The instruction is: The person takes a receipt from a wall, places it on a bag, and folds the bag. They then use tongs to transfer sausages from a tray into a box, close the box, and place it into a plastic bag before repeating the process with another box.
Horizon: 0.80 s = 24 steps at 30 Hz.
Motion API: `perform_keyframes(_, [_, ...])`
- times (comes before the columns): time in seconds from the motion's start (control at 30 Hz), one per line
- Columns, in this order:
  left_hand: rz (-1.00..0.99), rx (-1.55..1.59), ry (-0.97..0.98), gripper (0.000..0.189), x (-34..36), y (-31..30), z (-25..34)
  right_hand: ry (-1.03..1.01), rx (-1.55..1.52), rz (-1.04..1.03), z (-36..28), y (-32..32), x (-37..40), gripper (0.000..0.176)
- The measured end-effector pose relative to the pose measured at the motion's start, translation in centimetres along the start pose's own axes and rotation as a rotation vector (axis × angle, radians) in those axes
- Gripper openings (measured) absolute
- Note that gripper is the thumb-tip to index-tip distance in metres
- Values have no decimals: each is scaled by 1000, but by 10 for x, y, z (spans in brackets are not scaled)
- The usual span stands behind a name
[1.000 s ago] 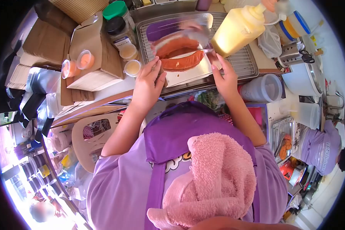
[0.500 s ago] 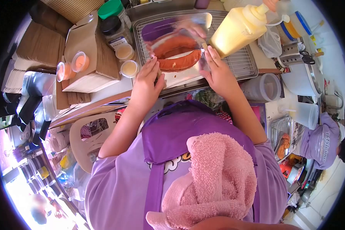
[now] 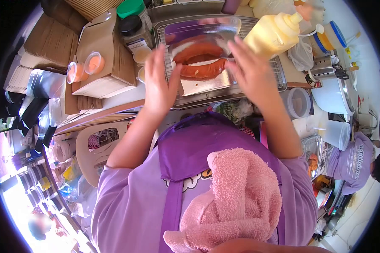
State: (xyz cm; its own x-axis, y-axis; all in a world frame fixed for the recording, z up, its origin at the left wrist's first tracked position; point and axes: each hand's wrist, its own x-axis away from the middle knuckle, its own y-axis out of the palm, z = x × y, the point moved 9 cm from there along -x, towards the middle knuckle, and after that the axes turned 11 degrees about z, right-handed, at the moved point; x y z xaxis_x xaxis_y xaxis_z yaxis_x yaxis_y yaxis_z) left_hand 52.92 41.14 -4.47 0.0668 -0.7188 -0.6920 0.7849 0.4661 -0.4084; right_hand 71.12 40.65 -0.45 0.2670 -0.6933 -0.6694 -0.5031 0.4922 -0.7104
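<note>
A split reddish-brown sausage (image 3: 203,71) lies in a shiny silver-lined carton (image 3: 198,87), which rests on a wire rack over a metal tray (image 3: 281,78). The carton's raised mirror-like back reflects the sausage and purple cloth. At its left side is my left hand (image 3: 158,86), open with fingers pointing up and nothing in it. My right hand (image 3: 255,76) is raised at the carton's right side, slightly blurred, fingers apart and holding nothing. Just beyond it stands a squeeze bottle (image 3: 272,36) of pale yellow sauce.
Stacked brown cartons (image 3: 103,55) stand at left with orange sauce cups (image 3: 94,63) on top. A black-lidded spice jar (image 3: 135,31) is beside the tray. Clear tubs (image 3: 297,103) sit at right. Another person in a purple shirt (image 3: 352,164) is at far right.
Both hands have come off the carton's sides, rising with fingers spreading. The carton and sausage sit slightly further right in view.
</note>
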Motion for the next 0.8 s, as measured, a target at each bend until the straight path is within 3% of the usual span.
perform_keyframes(0.03, [158, 50, -59, 41, -10, -9, -7, 2, -5, -3, -1, 2, -19, 42])
perform_keyframes(0.07, [154, 45, -62, 41, -18, -2, -14, -187, 62, 143, -16, -6, -40, 38])
perform_keyframes(0.1, [95, 249, -164, 40, -27, 13, -29, -380, 133, 294, -30, -9, -52, 35])
perform_keyframes(0.13, [36, 455, -260, 39, -34, 25, -37, -381, 134, 301, -28, 5, -62, 35])
perform_keyframes(0.17, [37, 456, -252, 39, -38, 26, -38, -401, 94, 266, -28, 23, -71, 28])
perform_keyframes(0.23, [-60, 519, -465, 38, -38, 39, -53, -422, 57, 235, -27, 39, -77, 23])
perform_keyframes(0.27, [-90, 514, -534, 50, -33, 39, -60, -378, 29, 125, -22, 51, -80, 16])
perform_keyframes(0.3, [-89, 514, -531, 50, -35, 39, -56, -333, 0, 13, -19, 63, -81, 10])
perform_keyframes(0.37, [-20, 768, -883, 54, -24, 46, -67, -329, -64, 46, -22, 60, -79, 4])
perform_keyframes(0.4, [-143, 728, -894, 50, -26, 47, -70, -413, -43, 92, -27, 57, -75, 5])
perform_keyframes(0.53, [-137, 666, -795, 39, -35, 45, -60, -587, 17, 209, -42, 51, -60, 9])
perform_keyframes(0.67, [-178, 492, -576, 27, -42, 44, -58, -607, 3, 145, -45, 50, -60, 14])
perform_keyframes(0.77, [-177, 405, -509, 23, -45, 42, -55, -456, -51, 1, -41, 51, -74, 11])
perform_keyframes(0.8, [-161, 399, -505, 22, -46, 42, -55, -280, -89, -137, -29, 60, -80, 17])
